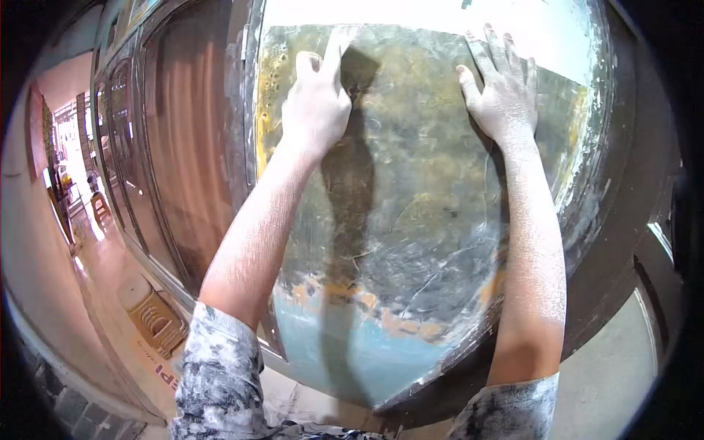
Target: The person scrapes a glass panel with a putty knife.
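A tall wall panel (418, 183) fills the middle of the view, with a mottled grey, brown and yellow patch over light blue paint. Bright white surface (411, 11) meets this patch along a clean edge at the top. My left hand (317, 106) is closed at the upper left of the panel, its thumb bent. A pale narrow strip (342, 44) rises from it to the white edge; I cannot tell whether it is a finger or something held. At upper right, my right hand (506, 95) lies flat, fingers spread, fingertips at the white edge. White dust coats both hands and forearms.
Left of the panel are a dark wooden frame with a brownish curtain (191, 110) and a corridor. A brown plastic chair (158, 323) is low on the left, with a red stool (100, 205) farther back. Dark framing (623, 161) borders the panel on the right.
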A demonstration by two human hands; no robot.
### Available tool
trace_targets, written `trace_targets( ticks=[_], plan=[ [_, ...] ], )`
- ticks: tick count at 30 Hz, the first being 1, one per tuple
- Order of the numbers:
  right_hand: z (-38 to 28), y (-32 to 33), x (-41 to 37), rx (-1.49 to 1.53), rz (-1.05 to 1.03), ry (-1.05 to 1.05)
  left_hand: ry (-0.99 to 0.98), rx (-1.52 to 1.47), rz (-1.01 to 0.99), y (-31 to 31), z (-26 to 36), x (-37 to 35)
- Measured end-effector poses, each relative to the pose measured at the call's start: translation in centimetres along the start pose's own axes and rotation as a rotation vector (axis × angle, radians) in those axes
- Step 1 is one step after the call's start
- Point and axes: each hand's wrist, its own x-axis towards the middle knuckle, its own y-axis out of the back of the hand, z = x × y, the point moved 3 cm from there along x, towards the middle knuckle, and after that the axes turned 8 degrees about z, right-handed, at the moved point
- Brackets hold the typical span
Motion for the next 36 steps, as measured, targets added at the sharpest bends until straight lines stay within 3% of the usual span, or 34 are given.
trace_targets(
  ticks=[3,5,8,9,12,13,18,20,21,22,25,28,30,32,33,36],
  plan=[
    [-0.2,0.3,-0.2,-0.026,-0.049,-0.037,0.037,0.092,-0.009,-0.8,0.9,3.7],
    [-0.5,0.7,-0.1,-0.055,-0.077,-0.043,-0.167,0.256,0.142,-1.4,1.1,5.3],
    [-0.3,0.2,-0.3,-0.041,-0.058,-0.043,-0.134,0.120,0.107,-2.0,1.7,7.3],
    [-0.3,0.2,-0.3,-0.045,-0.062,-0.045,-0.206,0.269,0.139,-2.6,2.2,6.9],
    [-0.3,0.4,-0.3,-0.055,-0.076,-0.047,-0.134,0.207,0.073,-3.9,2.1,6.6],
    [-0.4,0.5,-0.4,-0.036,-0.065,-0.050,-0.207,0.237,0.167,-4.3,1.9,6.2],
    [-0.3,0.6,-0.3,0.068,0.032,-0.074,-0.222,0.228,0.177,-5.2,2.1,7.0],
    [-0.3,0.5,-0.3,0.060,0.033,-0.079,-0.148,0.200,0.111,-5.1,2.5,9.2],
    [-0.3,0.5,-0.3,0.028,0.015,-0.069,-0.048,0.237,-0.081,-4.9,2.7,10.1],
    [-0.3,0.4,-0.4,-0.002,-0.003,-0.058,-0.049,0.237,-0.084,-4.8,2.8,9.8],
    [-0.3,0.4,-0.6,-0.036,-0.030,-0.056,-0.155,0.028,0.171,-3.7,3.7,7.4],
    [-0.3,0.7,-0.3,-0.022,-0.019,-0.059,-0.126,0.084,0.135,-2.4,4.8,6.5],
    [-0.5,0.5,-0.4,-0.050,-0.027,-0.061,-0.238,0.196,0.188,-5.4,1.6,10.1],
    [-0.4,0.4,-0.5,-0.034,-0.019,-0.057,-0.121,0.314,-0.014,-5.7,1.1,11.5],
    [-0.3,0.4,-0.6,-0.001,0.002,-0.057,-0.214,0.184,0.106,-5.9,0.8,10.9],
    [-0.2,0.5,-0.7,-0.001,0.003,-0.055,-0.242,0.114,0.242,-5.6,1.2,7.3]
  ],
)
